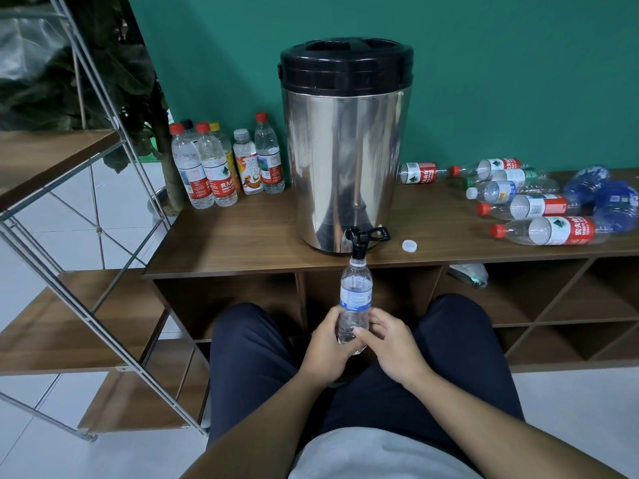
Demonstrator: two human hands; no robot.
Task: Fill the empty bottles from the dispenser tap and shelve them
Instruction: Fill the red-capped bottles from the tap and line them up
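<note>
A steel dispenser (345,157) with a black lid stands on the wooden cabinet top (242,243). Its black tap (359,242) juts over the front edge. Directly under the spout I hold a clear bottle with a blue label (355,295), uncapped, its mouth at the nozzle. My left hand (326,350) grips the bottle's lower part from the left. My right hand (390,344) holds it from the right, thumb across the front. The bottle's white cap (409,245) lies on the cabinet top beside the tap.
Several upright capped bottles (224,167) stand left of the dispenser. Several empty bottles (539,202) lie on their sides at the right. A wood-and-metal shelf rack (69,305) stands at the left. Open cubbies (553,305) run under the cabinet top; my knees are in front.
</note>
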